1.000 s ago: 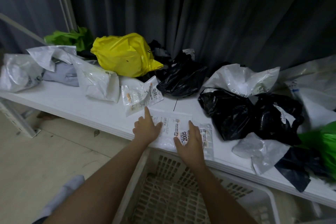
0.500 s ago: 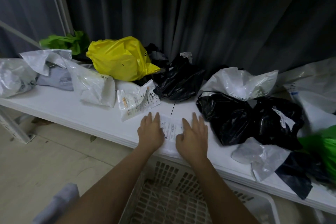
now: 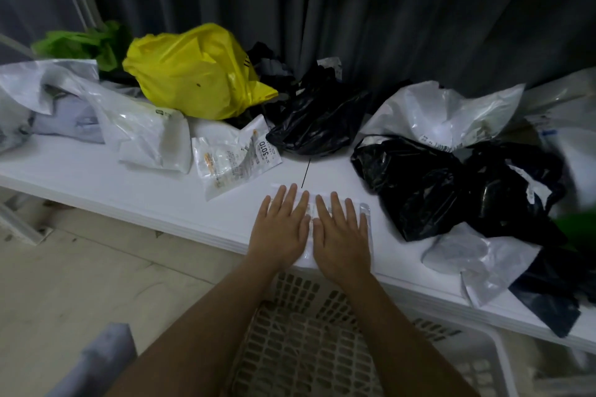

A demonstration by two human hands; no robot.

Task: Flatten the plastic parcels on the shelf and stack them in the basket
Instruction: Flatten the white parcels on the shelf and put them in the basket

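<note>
White shelf (image 3: 96, 180) carrying crumpled plastic parcels: a yellow bag (image 3: 190, 71), black bags (image 3: 419, 184) and a clear packet (image 3: 232, 158) whose label reads "30010". Below its front edge, a white lattice basket (image 3: 300, 342). At the edge, left hand (image 3: 280, 229) and right hand (image 3: 342, 235), fingers straight, press flat a clear labelled parcel (image 3: 364, 213); its print is unreadable.
</note>
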